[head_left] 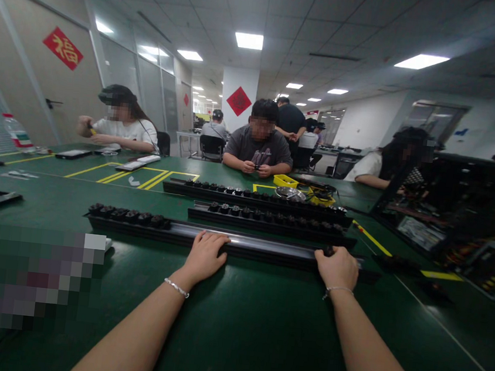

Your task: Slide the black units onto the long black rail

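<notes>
A long black rail (263, 247) with a shiny metal channel lies across the green table in front of me. Several small black modules (127, 215) sit in a row at its left end. My left hand (207, 255) rests on the rail's near edge around its middle, fingers curled over it and thumb at the side. Toward the right end, my right hand (338, 269) is closed on a small black module (329, 251) at the channel; the fingers hide most of it. Two more black rails, a nearer one (270, 224) and a farther one (194, 190), lie behind, both carrying rows of modules.
A blurred-out object (43, 282) lies at the left front. Yellow trays (286, 180) and a round metal dish (291, 193) stand behind the rails. An open computer case (431, 205) stands at the right. Co-workers, including a person (258, 142) opposite, sit around the table (258, 334).
</notes>
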